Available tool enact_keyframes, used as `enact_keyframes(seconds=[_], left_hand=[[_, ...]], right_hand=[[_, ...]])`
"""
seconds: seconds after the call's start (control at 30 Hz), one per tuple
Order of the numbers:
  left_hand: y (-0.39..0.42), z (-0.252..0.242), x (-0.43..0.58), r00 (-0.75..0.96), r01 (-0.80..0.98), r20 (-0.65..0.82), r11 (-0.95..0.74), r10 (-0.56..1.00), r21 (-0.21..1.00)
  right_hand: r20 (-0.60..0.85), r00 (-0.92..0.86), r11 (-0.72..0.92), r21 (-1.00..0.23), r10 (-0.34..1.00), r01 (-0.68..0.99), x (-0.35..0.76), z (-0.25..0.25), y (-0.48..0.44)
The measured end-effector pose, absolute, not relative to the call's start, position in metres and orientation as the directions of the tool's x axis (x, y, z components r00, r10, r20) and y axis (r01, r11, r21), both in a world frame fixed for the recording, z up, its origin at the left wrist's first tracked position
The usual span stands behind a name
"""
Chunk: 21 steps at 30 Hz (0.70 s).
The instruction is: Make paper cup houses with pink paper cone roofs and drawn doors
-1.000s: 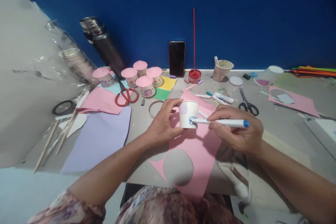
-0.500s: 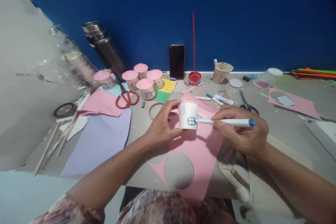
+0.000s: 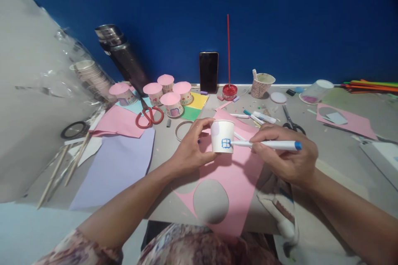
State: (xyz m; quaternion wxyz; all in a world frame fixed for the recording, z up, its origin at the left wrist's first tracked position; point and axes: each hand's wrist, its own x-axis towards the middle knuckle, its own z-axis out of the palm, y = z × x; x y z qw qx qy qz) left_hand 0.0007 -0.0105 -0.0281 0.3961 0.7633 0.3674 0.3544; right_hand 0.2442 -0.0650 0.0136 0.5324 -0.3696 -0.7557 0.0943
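A white paper cup (image 3: 218,140) is gripped upright between the thumb and fingers of my left hand (image 3: 191,145). On its side shows a blue drawn window (image 3: 226,143) with a cross in it, and a pale purple patch is higher up. My right hand (image 3: 284,153) is closed around a white felt-tip pen (image 3: 273,145) with a blue end, its tip touching or very close to the window's right edge. Beneath both hands lies a sheet of pink paper (image 3: 239,190) with a round hole cut in it.
Several decorated cups with pink paper roofs (image 3: 170,99) stand at the back left, beside red-handled scissors (image 3: 149,118) and a dark flask (image 3: 124,60). A phone (image 3: 208,72) leans on the blue wall. Dark scissors (image 3: 291,121) and markers (image 3: 263,117) lie to the right.
The whole view has shifted very slightly. Both hands keep their hold on the cup and the pen, with the pen tip still at the window's right side.
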Motion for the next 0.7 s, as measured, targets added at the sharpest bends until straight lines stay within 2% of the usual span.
enact_keyframes(seconds=[0.27, 0.7], left_hand=[[-0.011, -0.0273, 0.0008, 0.486, 0.282, 0.264, -0.436, 0.833, 0.855], [-0.0129, -0.0286, 0.0019, 0.482, 0.308, 0.279, -0.459, 0.831, 0.833]], right_hand=[[0.716, -0.142, 0.685, -0.563, 0.684, 0.463, 0.2458, 0.0091, -0.0657], [0.741, -0.221, 0.739, -0.495, 0.634, 0.457, 0.2405, 0.0154, -0.065]])
